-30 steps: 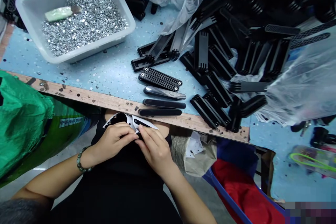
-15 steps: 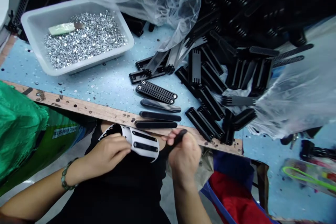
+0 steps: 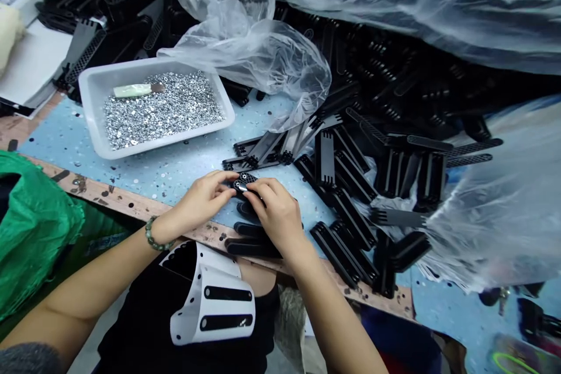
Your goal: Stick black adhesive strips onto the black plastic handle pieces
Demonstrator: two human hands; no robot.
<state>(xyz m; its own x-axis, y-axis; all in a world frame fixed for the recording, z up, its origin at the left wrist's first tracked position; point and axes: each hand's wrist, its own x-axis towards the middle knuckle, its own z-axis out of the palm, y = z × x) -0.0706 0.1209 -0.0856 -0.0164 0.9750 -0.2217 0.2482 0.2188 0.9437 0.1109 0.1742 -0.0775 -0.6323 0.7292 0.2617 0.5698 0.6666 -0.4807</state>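
Note:
Both hands meet over the near table edge at a black perforated folding piece (image 3: 248, 177) with round rivets at its end. My left hand (image 3: 208, 196) pinches the piece's left end between thumb and fingers. From the right, my right hand (image 3: 278, 213) is closed over the same piece and covers most of it. A small shiny spot shows by the right fingertips; I cannot make out what it is. Just below lie several flat black bars (image 3: 248, 247), partly hidden by the right hand. A white sheet with black strips (image 3: 228, 298) rests on the lap.
A white tub (image 3: 94, 111) of small metal rings, with a pale-handled brush (image 3: 134, 90) in it, stands at the left. Several black slotted parts (image 3: 346, 257) lie at the right beside clear plastic bags (image 3: 504, 198). A green sack (image 3: 35, 234) hangs by the table's wooden edge (image 3: 144, 205).
Both hands have risen from the lap to the perforated piece on the table. The dark object formerly in my right fist is no longer visible. The camera view has shifted.

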